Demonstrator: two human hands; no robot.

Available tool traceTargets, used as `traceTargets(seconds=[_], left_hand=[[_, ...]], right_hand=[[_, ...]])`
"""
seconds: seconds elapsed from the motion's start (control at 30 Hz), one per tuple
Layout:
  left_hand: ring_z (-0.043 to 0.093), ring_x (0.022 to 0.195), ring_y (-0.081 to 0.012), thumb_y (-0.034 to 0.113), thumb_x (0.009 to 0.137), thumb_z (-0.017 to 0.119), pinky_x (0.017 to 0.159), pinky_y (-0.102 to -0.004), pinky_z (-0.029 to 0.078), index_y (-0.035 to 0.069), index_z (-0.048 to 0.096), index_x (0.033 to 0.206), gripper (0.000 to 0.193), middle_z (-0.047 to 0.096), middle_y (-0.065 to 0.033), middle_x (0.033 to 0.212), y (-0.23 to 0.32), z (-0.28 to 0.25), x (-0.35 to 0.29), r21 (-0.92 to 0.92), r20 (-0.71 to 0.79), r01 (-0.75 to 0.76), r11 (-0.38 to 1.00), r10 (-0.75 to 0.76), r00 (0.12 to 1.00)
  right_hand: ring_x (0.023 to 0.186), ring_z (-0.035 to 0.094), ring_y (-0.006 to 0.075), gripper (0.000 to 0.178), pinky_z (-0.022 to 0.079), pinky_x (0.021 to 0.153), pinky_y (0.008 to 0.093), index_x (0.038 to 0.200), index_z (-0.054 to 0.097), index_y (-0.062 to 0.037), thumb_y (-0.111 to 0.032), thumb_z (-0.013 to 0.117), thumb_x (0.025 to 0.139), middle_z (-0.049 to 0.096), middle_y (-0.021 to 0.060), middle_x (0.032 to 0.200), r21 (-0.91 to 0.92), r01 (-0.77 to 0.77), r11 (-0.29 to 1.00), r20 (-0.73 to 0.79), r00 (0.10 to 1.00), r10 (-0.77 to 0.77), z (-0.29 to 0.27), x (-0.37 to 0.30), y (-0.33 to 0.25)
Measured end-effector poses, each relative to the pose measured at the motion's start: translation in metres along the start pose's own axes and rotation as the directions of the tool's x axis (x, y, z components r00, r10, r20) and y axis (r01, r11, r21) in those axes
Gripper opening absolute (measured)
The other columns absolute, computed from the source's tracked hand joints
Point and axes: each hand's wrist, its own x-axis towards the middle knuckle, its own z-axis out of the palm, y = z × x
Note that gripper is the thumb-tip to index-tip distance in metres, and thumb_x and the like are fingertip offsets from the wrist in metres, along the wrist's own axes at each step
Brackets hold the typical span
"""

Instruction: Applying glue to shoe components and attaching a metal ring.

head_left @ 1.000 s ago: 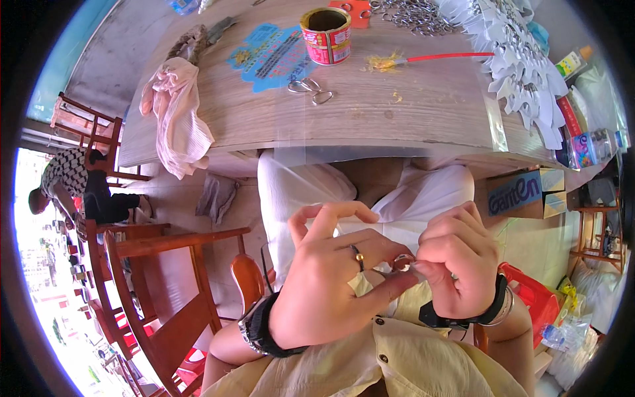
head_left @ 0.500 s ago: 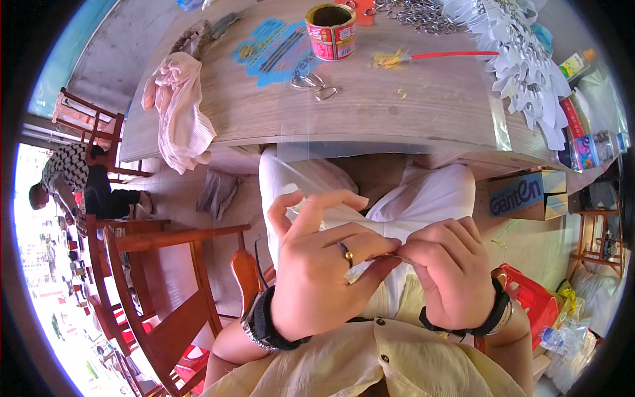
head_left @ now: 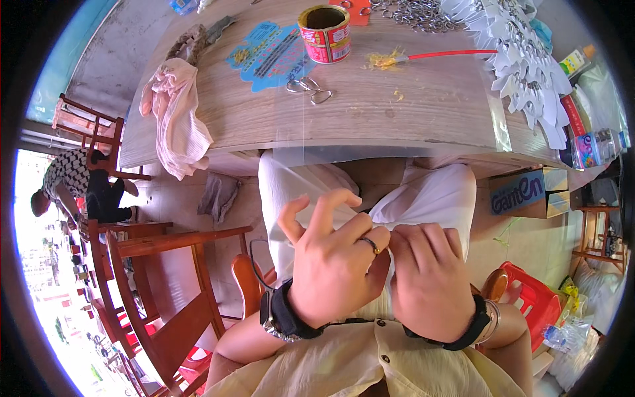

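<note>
Over my lap, my left hand (head_left: 337, 268) and my right hand (head_left: 431, 284) meet with their fingertips together. Thumb and forefinger of the left hand are pinched, while its other fingers rise bent and apart. The right hand's fingers curl downward beside them. Whatever lies between the fingertips is hidden behind the knuckles. On the table ahead are a few loose metal clasps (head_left: 321, 97), a red-labelled can (head_left: 325, 51) with a dark inside, and a red-handled brush (head_left: 452, 53) with yellowish bristles.
A pink cloth (head_left: 180, 122) hangs over the table's left edge. White tags (head_left: 529, 73) with metal clips spread along the right, near a heap of metal clasps (head_left: 420, 16). A cardboard box (head_left: 526, 192) and red plastic stool (head_left: 532, 298) stand right; wooden chairs (head_left: 169, 317) and another person (head_left: 66, 175) are left.
Both hands have turned knuckles-up, hiding the pinched fingertips that showed before. The right hand has shifted left and slightly down. The person at left has bent lower.
</note>
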Motion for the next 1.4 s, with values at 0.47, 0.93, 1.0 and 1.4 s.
traceTargets(seconds=[0.47, 0.93, 1.0, 1.4], left_hand=[[0.056, 0.098, -0.0242, 0.008, 0.065, 0.071, 0.091, -0.0395, 0.030, 0.011, 0.064, 0.071, 0.009, 0.065, 0.0031, 0.076, -0.023, 0.003, 0.003, -0.467, 0.058, 0.117, 0.877, -0.101, 0.993], [0.052, 0.101, -0.0207, 0.005, 0.071, 0.069, 0.091, -0.0367, 0.026, 0.008, 0.063, 0.080, 0.011, 0.061, 0.0016, 0.084, -0.028, -0.005, -0.001, -0.722, 0.254, 0.188, 0.666, 0.001, 0.967], [0.052, 0.101, -0.0217, 0.005, 0.070, 0.070, 0.091, -0.0372, 0.027, 0.009, 0.064, 0.078, 0.011, 0.062, 0.0027, 0.083, -0.030, -0.005, -0.003, -0.704, 0.222, 0.135, 0.697, 0.036, 0.974], [0.051, 0.101, -0.0253, 0.003, 0.070, 0.077, 0.097, -0.0410, 0.031, 0.008, 0.071, 0.084, 0.017, 0.068, -0.0027, 0.085, -0.031, 0.003, -0.012, -0.951, 0.265, 0.235, 0.199, 0.140, 0.954]], right_hand=[[0.095, 0.061, 0.0322, 0.029, 0.046, 0.084, 0.0388, 0.112, 0.060, 0.0001, -0.006, 0.059, 0.083, 0.064, 0.0160, 0.105, 0.584, -0.091, 0.806, -0.158, 0.962, 0.223, -0.005, 0.003, 0.035], [0.091, 0.061, 0.0156, 0.020, 0.044, 0.081, 0.0286, 0.106, 0.064, -0.0003, -0.009, 0.057, 0.089, 0.068, 0.0078, 0.100, 0.893, -0.242, 0.380, 0.095, 0.926, 0.365, 0.005, 0.001, 0.049], [0.090, 0.061, 0.0152, 0.019, 0.044, 0.080, 0.0284, 0.105, 0.064, -0.0002, -0.008, 0.058, 0.089, 0.068, 0.0072, 0.100, 0.919, -0.248, 0.307, 0.130, 0.925, 0.358, 0.007, 0.001, 0.045], [0.079, 0.062, 0.0214, 0.016, 0.048, 0.072, 0.0327, 0.089, 0.070, -0.0089, -0.010, 0.079, 0.075, 0.065, 0.0052, 0.089, 0.886, 0.166, 0.434, -0.207, 0.977, 0.049, -0.001, 0.006, 0.033]])
